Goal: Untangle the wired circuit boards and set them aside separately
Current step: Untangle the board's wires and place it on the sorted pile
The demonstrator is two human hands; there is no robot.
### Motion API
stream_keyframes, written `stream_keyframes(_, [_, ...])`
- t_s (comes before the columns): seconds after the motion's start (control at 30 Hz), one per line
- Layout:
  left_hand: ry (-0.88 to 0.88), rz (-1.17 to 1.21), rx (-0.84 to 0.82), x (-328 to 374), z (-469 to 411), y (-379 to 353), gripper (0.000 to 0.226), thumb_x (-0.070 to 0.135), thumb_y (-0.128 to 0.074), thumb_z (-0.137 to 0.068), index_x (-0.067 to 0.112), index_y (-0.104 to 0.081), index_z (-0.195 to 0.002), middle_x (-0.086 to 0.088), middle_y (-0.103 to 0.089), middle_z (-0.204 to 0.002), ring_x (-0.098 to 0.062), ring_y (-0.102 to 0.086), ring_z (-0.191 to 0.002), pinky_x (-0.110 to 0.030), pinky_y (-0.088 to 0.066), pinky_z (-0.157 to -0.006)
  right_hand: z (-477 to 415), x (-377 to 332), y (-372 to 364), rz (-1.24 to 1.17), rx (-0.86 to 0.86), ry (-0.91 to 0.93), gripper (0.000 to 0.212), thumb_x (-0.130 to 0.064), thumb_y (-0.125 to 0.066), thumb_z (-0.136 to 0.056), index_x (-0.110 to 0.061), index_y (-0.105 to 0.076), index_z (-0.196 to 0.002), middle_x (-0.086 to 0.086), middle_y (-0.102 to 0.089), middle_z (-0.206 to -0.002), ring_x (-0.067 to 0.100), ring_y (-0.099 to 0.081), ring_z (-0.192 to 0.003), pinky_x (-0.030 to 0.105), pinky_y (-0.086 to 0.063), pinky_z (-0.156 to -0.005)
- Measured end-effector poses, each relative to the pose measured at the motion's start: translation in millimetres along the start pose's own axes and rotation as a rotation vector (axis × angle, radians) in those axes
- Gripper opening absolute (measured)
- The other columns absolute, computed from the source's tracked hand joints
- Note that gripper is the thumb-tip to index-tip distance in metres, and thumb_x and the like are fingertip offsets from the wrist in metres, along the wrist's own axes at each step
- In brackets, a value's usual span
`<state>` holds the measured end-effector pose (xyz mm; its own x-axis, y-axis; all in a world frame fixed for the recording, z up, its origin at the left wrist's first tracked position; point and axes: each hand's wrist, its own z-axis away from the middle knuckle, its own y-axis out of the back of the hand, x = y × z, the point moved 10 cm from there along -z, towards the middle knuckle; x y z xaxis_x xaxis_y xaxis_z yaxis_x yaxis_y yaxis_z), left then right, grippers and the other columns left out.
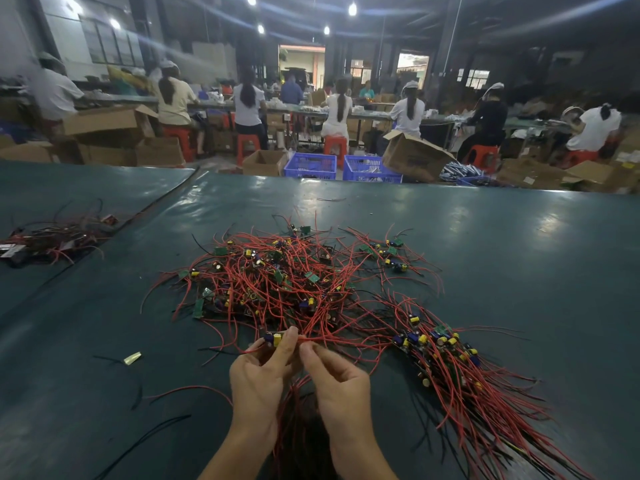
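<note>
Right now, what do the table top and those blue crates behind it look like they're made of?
Table top: probably a dark green vinyl or rubber sheet, semi-gloss; it reflects the ceiling lamps in soft patches. Blue crates: moulded plastic, judging by the uniform colour and lattice walls.

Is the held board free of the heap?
Not free: yellow-capped circuit board in the left hand has red wires running into the tangled heap.
</note>
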<state>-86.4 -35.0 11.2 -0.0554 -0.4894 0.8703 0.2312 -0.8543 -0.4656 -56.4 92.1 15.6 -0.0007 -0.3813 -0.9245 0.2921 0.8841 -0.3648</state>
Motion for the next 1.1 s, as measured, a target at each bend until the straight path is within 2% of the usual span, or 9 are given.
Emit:
stream_keyframes(0.07, [-0.017, -0.047, -0.002, 0.3, 0.8, 0.1, 0.019, 0.013, -0.073, -0.080, -0.006, -0.069, -0.078, -0.017, -0.073, -0.073, -0.022, -0.071, -0.063, -0.021, -0.054, -0.053, -0.1, 10.8, 2.4, -0.055, 0.050, -0.046, 0.018, -0.006, -0.073, -0.083, -0.019, -0.082, -0.074, 0.005, -0.078, -0.084, 0.007, -0.073, -0.077, 0.012, -0.052, -0.063])
stream_keyframes(0.3, [-0.109, -0.236, -0.044, 4.8, 3.5, -2.9, 0.010, 0.018, -0.078, -0.075, 0.009, -0.075, -0.072, -0.011, -0.074, -0.072, -0.023, -0.073, -0.069, -0.022, -0.055, -0.057, -1.3, 35.4, 12.2, -0.301, 0.175, -0.221, 0.005, -0.008, -0.076, -0.079, -0.006, -0.080, -0.079, 0.020, -0.075, -0.091, 0.030, -0.074, -0.080, 0.031, -0.059, -0.063])
stream_keyframes(0.4, [-0.136, -0.268, -0.061, 3.3, 4.8, -5.4, 0.006, 0.020, -0.079, -0.074, 0.015, -0.076, -0.073, -0.007, -0.075, -0.073, -0.020, -0.073, -0.071, -0.022, -0.056, -0.061, 1.7, 41.3, 1.2, -0.417, 0.109, -0.336, 0.021, -0.015, -0.077, -0.072, -0.001, -0.079, -0.088, 0.022, -0.074, -0.093, 0.034, -0.074, -0.081, 0.036, -0.059, -0.065])
stream_keyframes(0.47, [-0.157, -0.282, -0.049, 3.3, 4.2, -5.2, 0.005, 0.019, -0.079, -0.075, 0.015, -0.076, -0.072, -0.007, -0.074, -0.072, -0.021, -0.072, -0.070, -0.022, -0.056, -0.062, -0.1, 41.2, 2.0, -0.472, 0.116, -0.382, 0.019, -0.018, -0.078, -0.068, -0.002, -0.077, -0.079, 0.013, -0.073, -0.076, 0.025, -0.069, -0.059, 0.030, -0.055, -0.053])
stream_keyframes(0.53, [-0.169, -0.248, -0.022, 5.5, 1.4, -1.7, 0.008, 0.016, -0.078, -0.075, 0.010, -0.075, -0.071, -0.010, -0.074, -0.071, -0.021, -0.071, -0.067, -0.023, -0.056, -0.061, -7.9, 37.8, 20.2, -0.489, 0.203, -0.368, 0.009, -0.016, -0.076, -0.072, -0.008, -0.073, -0.074, -0.003, -0.054, -0.055, 0.008, -0.040, -0.033, 0.020, -0.034, -0.032])
stream_keyframes(0.63, [-0.143, -0.119, -0.027, 8.3, -1.6, 0.0, 0.014, 0.015, -0.075, -0.074, 0.001, -0.073, -0.077, -0.016, -0.073, -0.072, -0.019, -0.070, -0.064, -0.019, -0.054, -0.058, -18.7, 24.1, 40.0, -0.499, 0.235, -0.296, 0.008, -0.014, -0.063, -0.092, -0.011, -0.070, -0.095, -0.004, -0.043, -0.059, 0.004, -0.025, -0.033, 0.017, -0.023, -0.029])
stream_keyframes(0.8, [-0.061, -0.009, -0.034, 9.8, -5.2, 2.7, 0.014, 0.020, -0.074, -0.070, 0.006, -0.074, -0.071, -0.014, -0.072, -0.073, -0.016, -0.068, -0.060, -0.020, -0.055, -0.056, -18.5, 13.0, 44.3, -0.278, 0.241, -0.201, 0.014, -0.019, -0.068, -0.090, -0.017, -0.082, -0.085, -0.006, -0.065, -0.069, 0.004, -0.044, -0.048, 0.017, -0.031, -0.034])
stream_keyframes(0.93, [0.064, 0.119, -0.048, 3.6, -8.5, 2.4, 0.011, 0.011, -0.071, -0.073, 0.001, -0.071, -0.069, -0.014, -0.070, -0.069, -0.014, -0.067, -0.057, -0.018, -0.055, -0.053, -13.5, 21.0, 26.3, -0.493, 0.123, -0.343, 0.018, -0.022, -0.059, -0.095, -0.014, -0.074, -0.099, -0.004, -0.070, -0.081, 0.003, -0.034, -0.037, 0.016, -0.027, -0.030])
stream_keyframes(1.1, [0.157, 0.190, -0.083, -3.4, -7.5, 1.2, 0.009, 0.012, -0.073, -0.070, 0.003, -0.074, -0.067, -0.014, -0.071, -0.072, -0.015, -0.068, -0.059, -0.018, -0.055, -0.052, -6.2, 24.0, 17.0, -0.657, 0.048, -0.439, 0.025, -0.021, -0.053, -0.094, -0.008, -0.072, -0.085, 0.002, -0.070, -0.076, 0.005, -0.023, -0.030, 0.015, -0.024, -0.028])
